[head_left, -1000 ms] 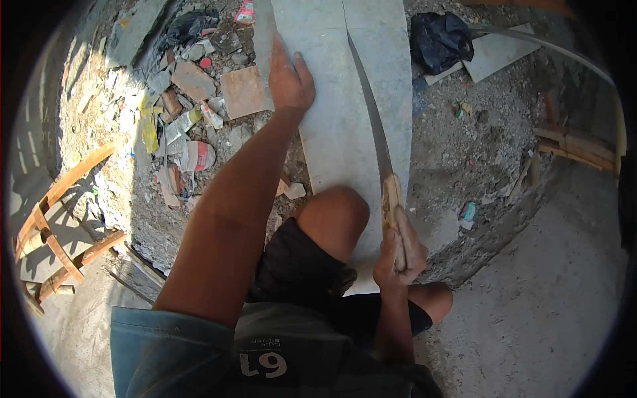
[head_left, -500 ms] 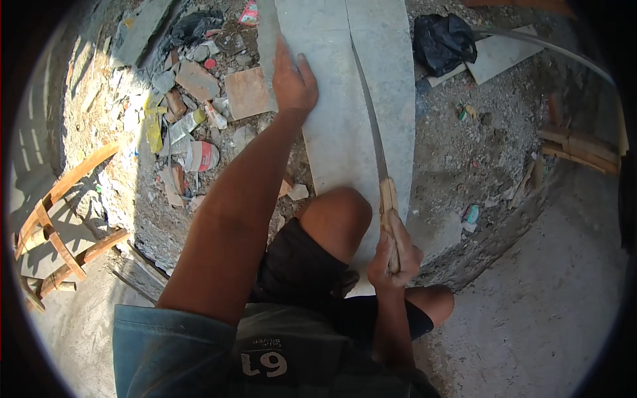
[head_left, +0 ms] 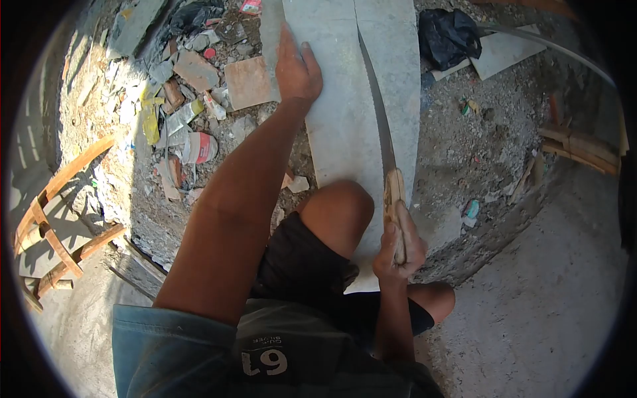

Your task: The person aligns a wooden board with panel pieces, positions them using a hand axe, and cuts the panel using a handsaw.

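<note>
A long pale grey board (head_left: 342, 113) lies lengthwise before me, with one of my knees resting on it. My left hand (head_left: 298, 74) lies against its left edge, fingers stretched out and thumb apart. In my right hand (head_left: 401, 245) is the worn wooden handle of a handsaw (head_left: 379, 116). The saw's toothed blade points away from me and its tip meets the board near the far end. A thin dark cut line runs on from the tip toward the top of the view.
On the left lie broken tiles (head_left: 248, 82), rubble and a white-and-red container (head_left: 199, 147). Wooden strips (head_left: 63, 249) lean at far left. A black plastic bag (head_left: 448, 38) and a pale offcut (head_left: 507, 52) are at upper right. A timber piece (head_left: 580, 147) sits at right.
My right hand and the saw have shifted slightly away from me and to the right in view. My left hand keeps its place on the board's edge.
</note>
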Available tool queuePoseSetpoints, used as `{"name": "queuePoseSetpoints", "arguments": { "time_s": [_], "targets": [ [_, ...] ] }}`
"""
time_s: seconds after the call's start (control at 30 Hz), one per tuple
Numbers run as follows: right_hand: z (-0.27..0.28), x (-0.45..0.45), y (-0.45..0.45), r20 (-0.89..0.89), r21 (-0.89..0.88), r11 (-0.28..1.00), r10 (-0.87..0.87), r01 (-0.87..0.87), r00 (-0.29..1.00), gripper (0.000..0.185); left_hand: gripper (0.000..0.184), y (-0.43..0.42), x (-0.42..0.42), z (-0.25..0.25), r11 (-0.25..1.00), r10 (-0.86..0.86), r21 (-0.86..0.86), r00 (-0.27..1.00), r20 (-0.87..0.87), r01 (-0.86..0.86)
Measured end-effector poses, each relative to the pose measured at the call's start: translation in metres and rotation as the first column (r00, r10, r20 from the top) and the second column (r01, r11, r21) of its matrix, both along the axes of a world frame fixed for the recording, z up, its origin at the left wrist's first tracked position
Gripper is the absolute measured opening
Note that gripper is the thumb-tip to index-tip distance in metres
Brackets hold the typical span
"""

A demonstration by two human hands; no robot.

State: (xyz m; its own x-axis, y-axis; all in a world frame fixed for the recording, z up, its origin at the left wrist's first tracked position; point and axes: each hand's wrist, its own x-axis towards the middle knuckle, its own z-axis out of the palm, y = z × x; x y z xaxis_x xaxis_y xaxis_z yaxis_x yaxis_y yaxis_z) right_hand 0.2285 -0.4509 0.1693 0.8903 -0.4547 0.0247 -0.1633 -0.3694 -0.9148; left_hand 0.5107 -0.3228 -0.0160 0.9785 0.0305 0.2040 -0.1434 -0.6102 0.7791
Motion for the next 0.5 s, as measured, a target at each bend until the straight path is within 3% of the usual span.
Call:
{"name": "queuePoseSetpoints", "arguments": {
  "time_s": [0.1,0.2,0.27,0.33,0.43,0.5],
  "targets": [
    [-0.06,0.098,-0.006,0.078,0.051,0.999,-0.009,0.005,0.997,0.033,0.057,0.001,0.002,-0.003,0.999,-0.007,-0.034,1.0,0.018,0.007],
    [-0.068,0.162,-0.007,0.107,0.044,0.998,0.029,-0.034,0.994,0.033,0.056,0.0,0.0,0.001,0.999,0.034,-0.014,0.998,-0.057,-0.035],
    [-0.058,0.135,-0.005,0.083,0.058,0.998,0.01,-0.015,0.997,0.034,0.056,-0.002,-0.002,0.005,0.998,0.039,-0.037,0.994,-0.107,-0.043],
    [-0.036,0.043,0.006,0.081,0.13,0.991,-0.046,0.035,0.996,0.035,0.056,0.0,0.0,0.005,0.995,0.068,-0.057,0.985,-0.16,-0.078],
    [-0.002,-0.032,0.013,0.114,0.057,0.998,0.022,-0.029,0.993,0.036,0.056,0.002,0.0,-0.003,0.998,0.05,-0.037,0.997,-0.062,-0.052],
    [-0.016,-0.005,0.01,0.064,0.056,0.998,0.017,-0.021,0.998,0.036,0.054,0.0,0.002,-0.009,0.998,0.064,0.012,0.996,0.058,-0.065]
  ]
}}
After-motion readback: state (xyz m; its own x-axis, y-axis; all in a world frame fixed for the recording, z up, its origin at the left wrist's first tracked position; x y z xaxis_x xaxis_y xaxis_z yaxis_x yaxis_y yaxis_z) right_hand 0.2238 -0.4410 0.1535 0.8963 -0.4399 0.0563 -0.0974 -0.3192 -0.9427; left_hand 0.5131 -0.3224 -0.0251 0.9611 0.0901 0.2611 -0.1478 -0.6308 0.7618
